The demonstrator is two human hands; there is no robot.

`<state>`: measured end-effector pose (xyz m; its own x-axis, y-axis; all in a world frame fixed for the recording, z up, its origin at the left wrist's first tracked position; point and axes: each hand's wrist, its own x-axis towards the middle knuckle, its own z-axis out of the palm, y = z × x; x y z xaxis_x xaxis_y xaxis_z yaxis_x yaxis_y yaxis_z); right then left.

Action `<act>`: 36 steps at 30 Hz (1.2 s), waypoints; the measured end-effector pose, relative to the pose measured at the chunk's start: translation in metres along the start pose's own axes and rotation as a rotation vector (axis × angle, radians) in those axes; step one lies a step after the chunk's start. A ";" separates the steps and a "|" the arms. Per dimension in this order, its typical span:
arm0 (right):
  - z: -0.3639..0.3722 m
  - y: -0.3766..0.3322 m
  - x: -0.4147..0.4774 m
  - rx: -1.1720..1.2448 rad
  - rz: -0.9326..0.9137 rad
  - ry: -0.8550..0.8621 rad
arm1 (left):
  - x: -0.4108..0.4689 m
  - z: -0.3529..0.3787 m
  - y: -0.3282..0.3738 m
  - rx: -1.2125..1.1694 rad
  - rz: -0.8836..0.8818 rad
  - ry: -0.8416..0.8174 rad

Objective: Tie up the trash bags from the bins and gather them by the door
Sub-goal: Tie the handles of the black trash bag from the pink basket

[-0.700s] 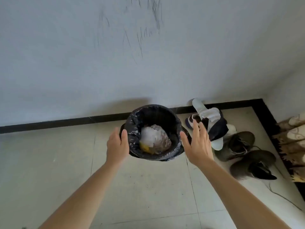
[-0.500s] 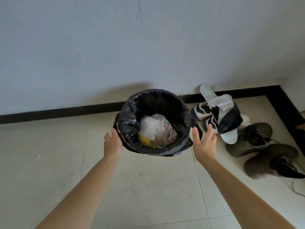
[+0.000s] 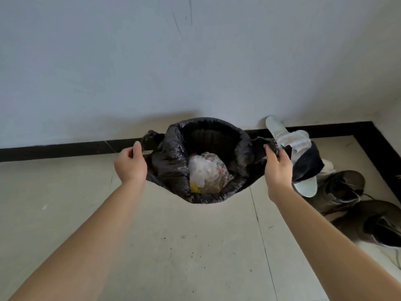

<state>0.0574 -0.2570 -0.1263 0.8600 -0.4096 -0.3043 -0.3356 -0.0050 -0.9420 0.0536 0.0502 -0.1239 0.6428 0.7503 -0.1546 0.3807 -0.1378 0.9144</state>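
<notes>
The pale beige tiled floor (image 3: 195, 246) carries a crinkled black plastic trash bag (image 3: 169, 170) covering a round bin at its far edge, by the black border strip (image 3: 65, 149). A pale white slide sandal (image 3: 288, 137) and two brown leather boots (image 3: 342, 187) fill its far right corner.

- No text, label, brand, number or sign can be read anywhere in view.
- The thin dark marks (image 3: 190, 11) high on the wall (image 3: 86, 72) are loose strokes and form no letters.
- The black trash bag (image 3: 171, 164) bears no legible print.
- Any print on the crumpled wrappers (image 3: 206, 170) inside it is too blurred to tell.
</notes>
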 end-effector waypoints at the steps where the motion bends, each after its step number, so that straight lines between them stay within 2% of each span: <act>1: 0.004 -0.014 -0.001 -0.056 -0.091 -0.032 | -0.003 0.001 0.016 0.032 0.046 -0.056; 3: 0.014 -0.039 -0.004 -0.154 -0.247 -0.085 | -0.011 0.005 0.047 0.023 -0.012 -0.196; 6: 0.030 -0.069 -0.007 -0.165 -0.415 -0.094 | -0.017 0.004 0.093 -0.270 -0.207 -0.447; 7: 0.034 -0.080 -0.009 -0.158 -0.441 -0.110 | -0.017 0.003 0.105 -0.320 -0.200 -0.507; 9: 0.038 -0.099 -0.012 -0.176 -0.486 -0.162 | -0.018 0.000 0.122 -0.248 -0.060 -0.569; 13: 0.034 -0.141 -0.016 -0.143 -0.622 -0.042 | -0.018 -0.008 0.153 -0.171 0.252 -0.411; 15: 0.032 -0.157 -0.018 -0.220 -0.654 -0.052 | -0.020 -0.011 0.161 -0.114 0.323 -0.436; 17: 0.031 -0.171 -0.019 -0.259 -0.682 -0.046 | -0.021 -0.013 0.168 -0.169 0.334 -0.420; 19: 0.033 -0.185 -0.022 -0.204 -0.691 -0.014 | -0.021 -0.019 0.179 -0.284 0.339 -0.338; 22: 0.038 -0.203 -0.030 -0.148 -0.732 -0.004 | -0.020 -0.032 0.196 -0.359 0.446 -0.226; 26: 0.052 -0.234 -0.047 -0.043 -0.765 -0.089 | -0.020 -0.055 0.216 -0.363 0.592 -0.167; 30: 0.077 -0.272 -0.076 0.086 -0.764 -0.195 | -0.016 -0.093 0.240 -0.561 0.636 -0.100; 36: 0.125 -0.309 -0.117 0.141 -0.806 -0.246 | 0.004 -0.152 0.267 -0.509 0.718 0.108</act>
<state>0.1090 -0.0933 0.1825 0.8800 -0.1203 0.4595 0.4513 -0.0893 -0.8879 0.0566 0.1147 0.1770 0.5366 0.6539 0.5333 -0.4488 -0.3141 0.8366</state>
